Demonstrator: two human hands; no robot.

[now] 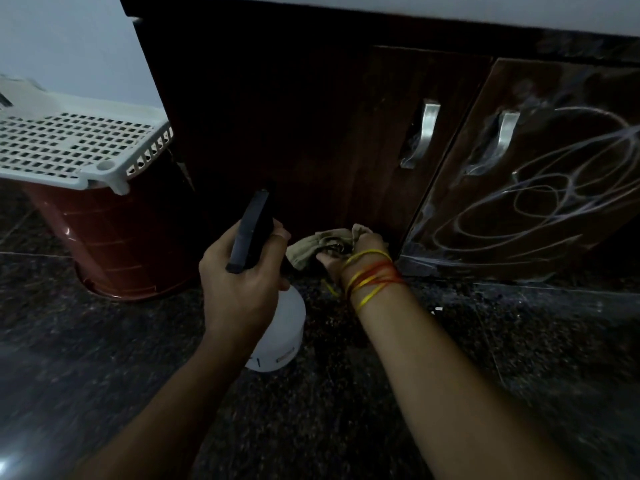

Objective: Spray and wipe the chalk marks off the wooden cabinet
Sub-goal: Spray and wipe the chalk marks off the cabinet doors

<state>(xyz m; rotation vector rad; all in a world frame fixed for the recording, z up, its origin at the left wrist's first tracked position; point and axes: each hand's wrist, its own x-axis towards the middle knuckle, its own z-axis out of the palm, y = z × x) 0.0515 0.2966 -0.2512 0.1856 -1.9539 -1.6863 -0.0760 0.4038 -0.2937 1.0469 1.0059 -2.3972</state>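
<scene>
A dark wooden cabinet (311,116) fills the upper middle, with two doors and metal handles. The right door (540,237) is covered in looping white chalk marks (554,188); the left door (374,161) looks bare of marks. My left hand (242,285) grips a spray bottle (277,327) by its black trigger head (252,230); the white body hangs below my palm. My right hand (349,258), with red and yellow threads on the wrist, holds a beige cloth (318,245) against the bottom edge of the left door.
A brown plastic bin (117,244) with a white perforated lid (69,143) stands left of the cabinet, close to the spray bottle. The floor (485,358) is dark speckled stone. A white countertop edge (450,8) overhangs the cabinet.
</scene>
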